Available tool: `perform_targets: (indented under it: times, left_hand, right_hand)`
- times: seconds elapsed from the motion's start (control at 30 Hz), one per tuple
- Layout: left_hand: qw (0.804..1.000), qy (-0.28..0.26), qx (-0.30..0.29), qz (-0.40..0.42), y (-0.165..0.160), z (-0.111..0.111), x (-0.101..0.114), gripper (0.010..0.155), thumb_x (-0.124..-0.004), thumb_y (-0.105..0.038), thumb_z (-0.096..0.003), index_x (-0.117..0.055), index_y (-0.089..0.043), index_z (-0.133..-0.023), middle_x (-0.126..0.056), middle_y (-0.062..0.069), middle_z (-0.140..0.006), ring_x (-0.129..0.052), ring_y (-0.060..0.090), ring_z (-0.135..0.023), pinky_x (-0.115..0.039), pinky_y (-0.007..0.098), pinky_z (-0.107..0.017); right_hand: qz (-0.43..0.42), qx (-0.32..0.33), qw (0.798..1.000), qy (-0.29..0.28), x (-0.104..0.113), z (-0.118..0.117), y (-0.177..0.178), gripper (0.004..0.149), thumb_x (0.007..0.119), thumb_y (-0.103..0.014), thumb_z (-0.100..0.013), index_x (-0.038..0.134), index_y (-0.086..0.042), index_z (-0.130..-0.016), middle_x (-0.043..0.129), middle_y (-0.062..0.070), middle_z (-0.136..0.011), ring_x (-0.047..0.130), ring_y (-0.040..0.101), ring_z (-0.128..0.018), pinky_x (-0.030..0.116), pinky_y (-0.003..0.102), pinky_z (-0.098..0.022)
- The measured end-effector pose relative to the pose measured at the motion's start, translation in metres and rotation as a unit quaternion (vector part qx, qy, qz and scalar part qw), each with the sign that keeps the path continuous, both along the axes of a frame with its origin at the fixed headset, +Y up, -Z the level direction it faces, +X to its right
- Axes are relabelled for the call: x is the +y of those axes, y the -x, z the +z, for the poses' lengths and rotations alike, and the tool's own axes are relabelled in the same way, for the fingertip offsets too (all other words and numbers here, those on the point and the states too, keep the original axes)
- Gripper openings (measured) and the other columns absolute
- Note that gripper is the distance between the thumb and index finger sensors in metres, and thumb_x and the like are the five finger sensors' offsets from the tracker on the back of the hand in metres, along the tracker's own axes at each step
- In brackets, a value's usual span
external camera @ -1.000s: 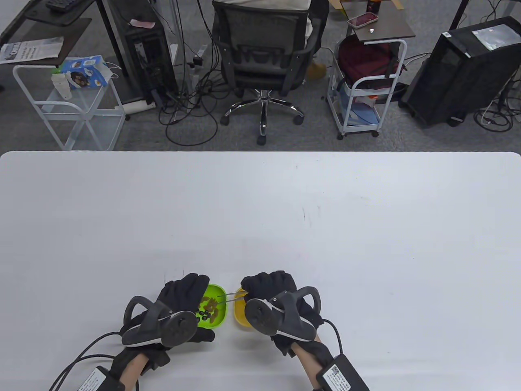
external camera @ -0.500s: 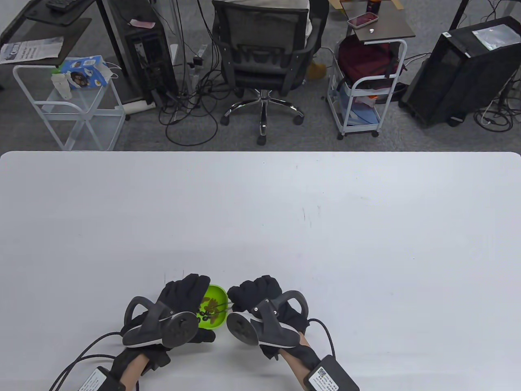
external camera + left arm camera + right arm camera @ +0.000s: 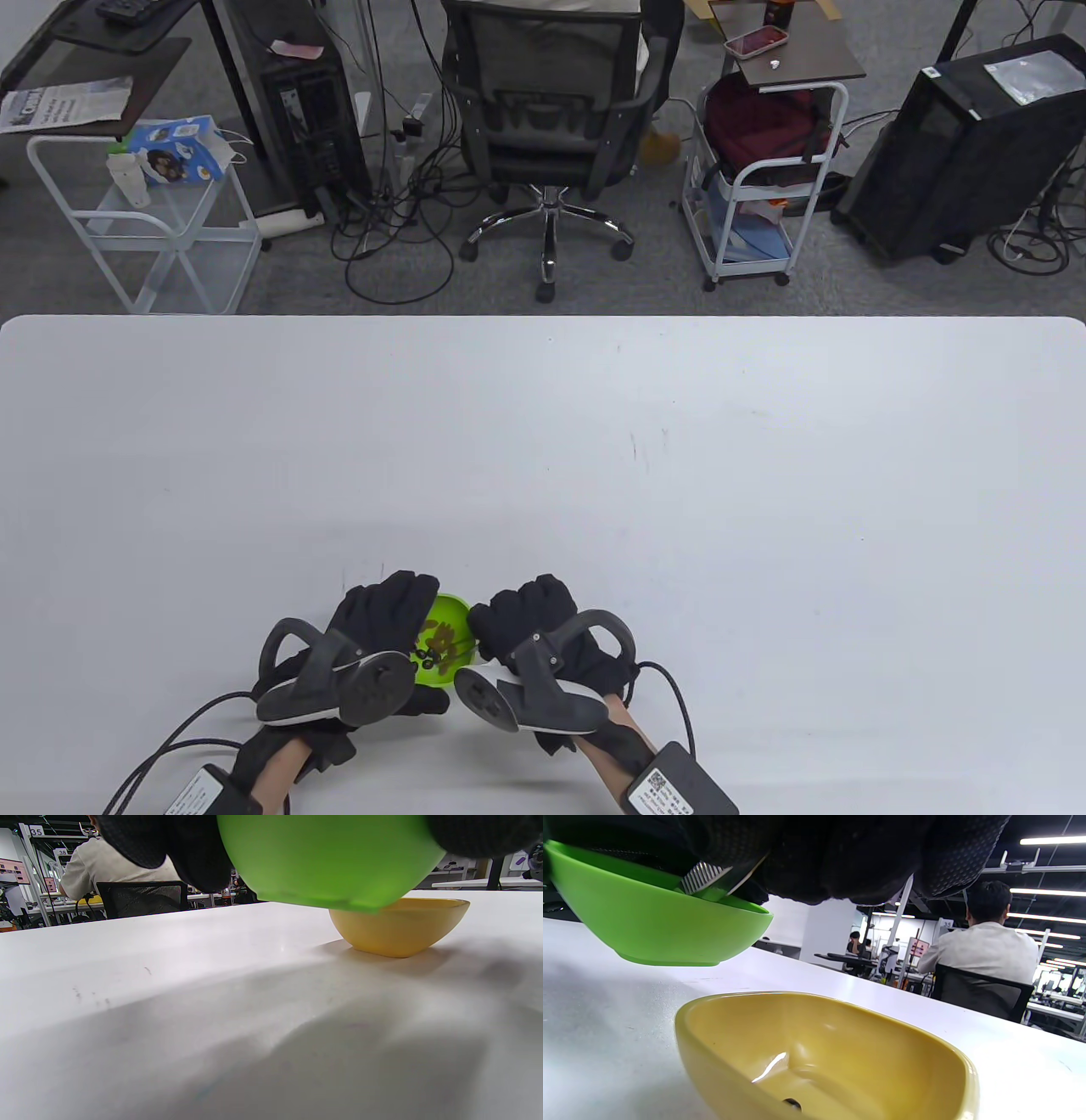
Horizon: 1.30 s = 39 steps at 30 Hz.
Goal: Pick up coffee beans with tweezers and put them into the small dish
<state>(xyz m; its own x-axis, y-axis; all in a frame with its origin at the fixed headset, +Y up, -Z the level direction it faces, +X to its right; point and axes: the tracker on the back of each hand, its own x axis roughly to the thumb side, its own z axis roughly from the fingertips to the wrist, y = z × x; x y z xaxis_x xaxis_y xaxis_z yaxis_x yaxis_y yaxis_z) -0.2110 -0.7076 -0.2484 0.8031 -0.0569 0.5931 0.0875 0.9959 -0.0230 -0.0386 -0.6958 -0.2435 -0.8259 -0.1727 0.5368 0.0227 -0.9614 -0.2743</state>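
My left hand point(image 3: 394, 615) grips a green bowl point(image 3: 451, 613) and holds it slightly off the table; its underside fills the top of the left wrist view point(image 3: 331, 857). Several coffee beans point(image 3: 437, 647) lie in it. My right hand point(image 3: 513, 624) holds metal tweezers point(image 3: 702, 876), which reach over the green bowl's rim point(image 3: 649, 916). Their tips are hidden. The small yellow dish point(image 3: 823, 1052) stands on the table under my right hand with one dark bean point(image 3: 792, 1104) at its bottom. It also shows in the left wrist view point(image 3: 398, 925). The table view hides it.
The white table point(image 3: 594, 441) stretches far and wide beyond the hands. Behind its far edge are an office chair point(image 3: 547, 110), rolling carts point(image 3: 755, 178) and computer towers on the floor.
My right hand has moved left, from above the yellow dish to the green bowl, bringing the tweezers over the beans. The left hand and green bowl have stayed put.
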Motion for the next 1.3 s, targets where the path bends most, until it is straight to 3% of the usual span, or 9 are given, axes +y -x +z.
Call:
perform_targets:
  times: [0.9, 1.3]
  left_hand:
    - [1.0, -0.001, -0.004, -0.004, -0.002, 0.001, -0.001, 0.116, -0.069, -0.073, -0.035, -0.045, 0.004, -0.119, -0.06, 0.034, -0.119, -0.082, 0.049, -0.1, -0.068, 0.067, -0.074]
    - [1.0, -0.001, -0.003, -0.003, -0.002, 0.001, 0.0, 0.116, -0.069, -0.073, -0.0351, -0.045, 0.005, -0.119, -0.06, 0.034, -0.119, -0.082, 0.049, -0.1, -0.068, 0.067, -0.074]
  right_hand:
    - [0.023, -0.011, 1.0, 0.009, 0.001, -0.001, 0.004, 0.041, 0.062, -0.034, -0.043, 0.07, -0.028, -0.083, 0.086, -0.003, -0.068, 0.091, 0.02, -0.052, 0.071, 0.056, -0.07]
    - [-0.025, -0.031, 0.999, 0.022, 0.011, -0.008, -0.013, 0.041, 0.062, -0.034, -0.043, 0.07, -0.028, -0.083, 0.086, -0.003, -0.068, 0.091, 0.02, -0.052, 0.071, 0.056, -0.07]
